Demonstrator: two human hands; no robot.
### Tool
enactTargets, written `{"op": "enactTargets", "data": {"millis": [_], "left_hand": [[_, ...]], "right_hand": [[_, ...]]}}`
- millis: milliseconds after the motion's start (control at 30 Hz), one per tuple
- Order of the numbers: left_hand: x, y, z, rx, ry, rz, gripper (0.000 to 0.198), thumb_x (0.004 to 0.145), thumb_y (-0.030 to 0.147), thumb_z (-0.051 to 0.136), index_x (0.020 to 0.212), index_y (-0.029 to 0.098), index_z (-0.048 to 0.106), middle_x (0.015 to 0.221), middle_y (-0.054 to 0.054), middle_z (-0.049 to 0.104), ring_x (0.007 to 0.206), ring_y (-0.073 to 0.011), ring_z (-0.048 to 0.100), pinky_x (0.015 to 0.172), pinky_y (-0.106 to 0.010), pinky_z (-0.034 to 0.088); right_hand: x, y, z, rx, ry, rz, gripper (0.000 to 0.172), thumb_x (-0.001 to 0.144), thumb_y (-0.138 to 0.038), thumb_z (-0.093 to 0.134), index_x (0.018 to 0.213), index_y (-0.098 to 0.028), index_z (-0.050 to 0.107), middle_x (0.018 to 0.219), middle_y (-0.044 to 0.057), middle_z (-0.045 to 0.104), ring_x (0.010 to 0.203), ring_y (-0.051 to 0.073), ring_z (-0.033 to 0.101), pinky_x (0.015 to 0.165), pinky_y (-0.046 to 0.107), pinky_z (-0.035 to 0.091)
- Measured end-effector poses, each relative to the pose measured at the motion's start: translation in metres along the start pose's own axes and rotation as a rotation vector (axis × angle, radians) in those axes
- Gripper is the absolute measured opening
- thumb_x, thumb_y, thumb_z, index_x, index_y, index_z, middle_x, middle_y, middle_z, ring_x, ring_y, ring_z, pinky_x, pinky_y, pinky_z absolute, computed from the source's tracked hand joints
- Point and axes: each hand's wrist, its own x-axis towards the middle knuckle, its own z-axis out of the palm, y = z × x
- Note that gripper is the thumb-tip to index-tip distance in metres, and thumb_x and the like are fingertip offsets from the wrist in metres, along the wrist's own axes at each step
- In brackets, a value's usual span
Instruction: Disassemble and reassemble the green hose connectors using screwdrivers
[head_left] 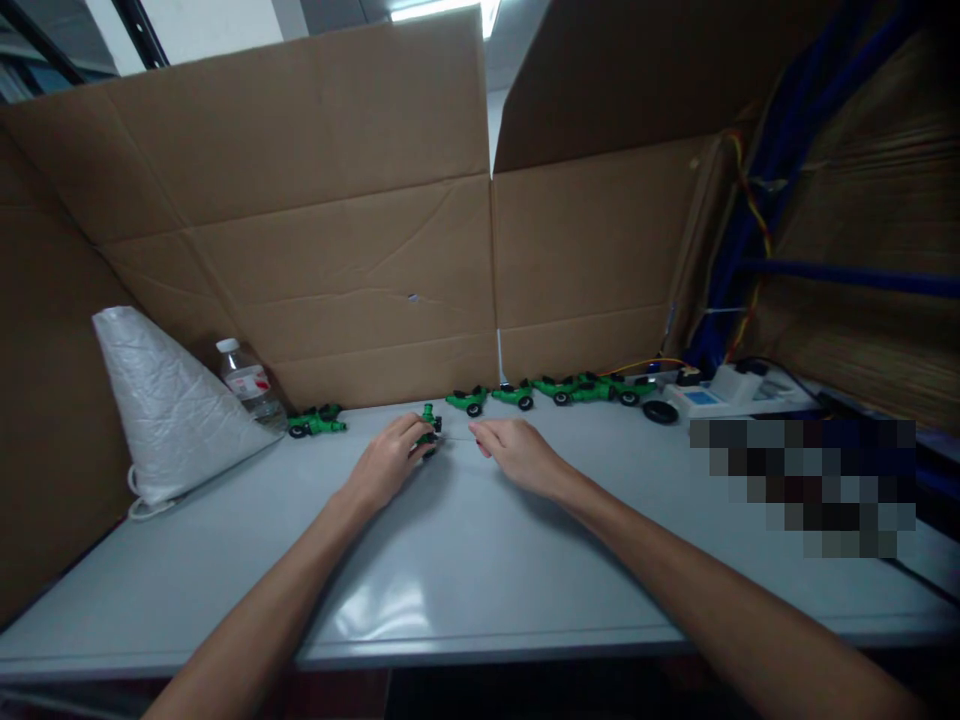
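My left hand [388,462] is curled around a small green toy car [429,424] with black wheels, at the far middle of the grey table [420,560]. My right hand [517,450] rests just right of it, fingers loosely bent and pointing left toward the toy, holding nothing that I can see. A row of several similar green toy cars [559,388] lines the back of the table to the right. One more green toy car [316,421] lies to the left.
A white plastic bag [161,405] and a water bottle [250,386] stand at the back left. Cardboard walls [337,260] enclose the table. A white device [701,398], a black round part [660,411] and cables [750,230] sit at the back right.
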Motion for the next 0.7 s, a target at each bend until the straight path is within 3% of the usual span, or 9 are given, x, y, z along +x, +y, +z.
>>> {"op": "enactTargets", "data": {"millis": [200, 467, 600, 700], "left_hand": [[-0.001, 0.005, -0.004, 0.072, -0.069, 0.035, 0.017, 0.104, 0.027, 0.058, 0.119, 0.023, 0.066, 0.114, -0.008, 0.069, 0.107, -0.0246, 0.065, 0.093, -0.038, 0.055], [-0.001, 0.002, -0.006, -0.003, -0.035, 0.013, 0.018, 0.104, 0.029, 0.058, 0.118, 0.022, 0.065, 0.113, -0.009, 0.068, 0.105, -0.0237, 0.067, 0.093, -0.037, 0.055], [-0.001, 0.000, -0.009, -0.005, -0.053, 0.020, 0.016, 0.103, 0.029, 0.060, 0.116, 0.023, 0.066, 0.112, -0.008, 0.068, 0.106, -0.0241, 0.067, 0.094, -0.037, 0.055], [-0.001, 0.001, -0.011, 0.012, -0.028, 0.011, 0.016, 0.103, 0.031, 0.060, 0.116, 0.023, 0.065, 0.111, -0.008, 0.066, 0.102, -0.0228, 0.068, 0.091, -0.035, 0.056]], "right_hand": [[-0.004, 0.001, -0.004, -0.252, -0.008, -0.287, 0.030, 0.110, -0.035, 0.044, 0.089, -0.020, 0.060, 0.083, 0.004, 0.068, 0.074, 0.018, 0.060, 0.069, 0.028, 0.033], [-0.008, -0.002, -0.009, -0.316, -0.053, -0.454, 0.018, 0.109, -0.029, 0.048, 0.098, -0.020, 0.058, 0.100, 0.008, 0.064, 0.088, 0.021, 0.060, 0.077, 0.031, 0.042], [-0.009, -0.005, -0.007, -0.158, -0.100, -0.365, 0.012, 0.106, -0.031, 0.055, 0.100, -0.021, 0.060, 0.100, 0.006, 0.064, 0.079, 0.017, 0.057, 0.071, 0.028, 0.041], [-0.005, -0.007, -0.006, 0.231, -0.087, -0.080, 0.021, 0.102, -0.040, 0.057, 0.098, -0.020, 0.061, 0.077, -0.001, 0.057, 0.061, 0.013, 0.046, 0.059, 0.024, 0.036]]}}
